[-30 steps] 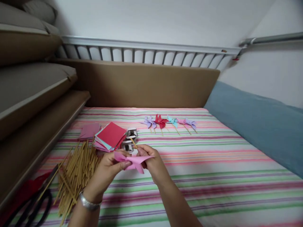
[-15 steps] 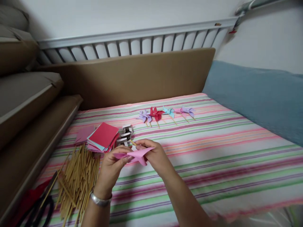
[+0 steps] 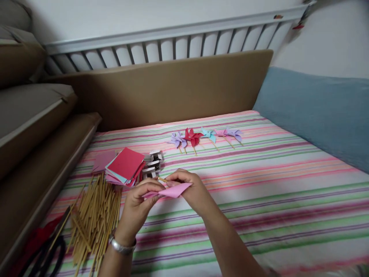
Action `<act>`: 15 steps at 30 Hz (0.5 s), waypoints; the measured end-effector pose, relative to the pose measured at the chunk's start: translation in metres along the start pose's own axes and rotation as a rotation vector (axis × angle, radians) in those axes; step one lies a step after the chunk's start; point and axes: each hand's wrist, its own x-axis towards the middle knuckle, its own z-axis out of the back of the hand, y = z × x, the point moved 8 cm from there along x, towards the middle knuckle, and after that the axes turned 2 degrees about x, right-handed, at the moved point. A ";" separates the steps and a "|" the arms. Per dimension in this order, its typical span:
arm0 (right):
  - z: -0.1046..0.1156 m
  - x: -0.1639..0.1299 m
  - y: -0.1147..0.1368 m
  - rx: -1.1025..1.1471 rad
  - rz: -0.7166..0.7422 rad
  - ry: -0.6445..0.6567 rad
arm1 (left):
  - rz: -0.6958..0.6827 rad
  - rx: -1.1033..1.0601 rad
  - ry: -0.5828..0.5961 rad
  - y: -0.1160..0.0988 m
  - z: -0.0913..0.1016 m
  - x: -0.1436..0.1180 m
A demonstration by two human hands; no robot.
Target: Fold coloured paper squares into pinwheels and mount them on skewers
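Note:
A pink paper pinwheel [image 3: 175, 190] is held between both hands over the striped cloth, seen nearly edge-on. My left hand [image 3: 142, 198], with a silver bracelet at the wrist, pinches its left part between thumb and fingers. My right hand [image 3: 186, 186] is closed at the far side, gripping a short visible end of a wooden stick [image 3: 162, 179] behind the paper. Where stick and paper join is hidden by the fingers. Just beyond my left hand lie small open boxes [image 3: 151, 167] with dark contents and a stack of coloured paper squares [image 3: 126, 165].
Many wooden sticks [image 3: 96, 219] lie in a pile at the left, beside black-handled scissors [image 3: 47, 252]. Several finished pinwheels [image 3: 192, 137] rest in a row farther back. Cushions [image 3: 31, 111] line the left, a brown board [image 3: 173, 92] the back, blue padding [image 3: 314, 111] the right.
The pink paper has tilted in my hands, so less of its lower blade shows. The stick end now lies flatter. The camera view has shifted slightly.

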 end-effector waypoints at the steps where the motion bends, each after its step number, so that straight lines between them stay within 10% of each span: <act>1: -0.002 0.000 0.000 0.006 -0.003 0.015 | -0.001 0.002 -0.011 0.000 0.001 0.000; 15: -0.011 -0.005 0.009 -0.068 0.110 0.028 | -0.295 0.128 -0.086 -0.022 0.016 -0.007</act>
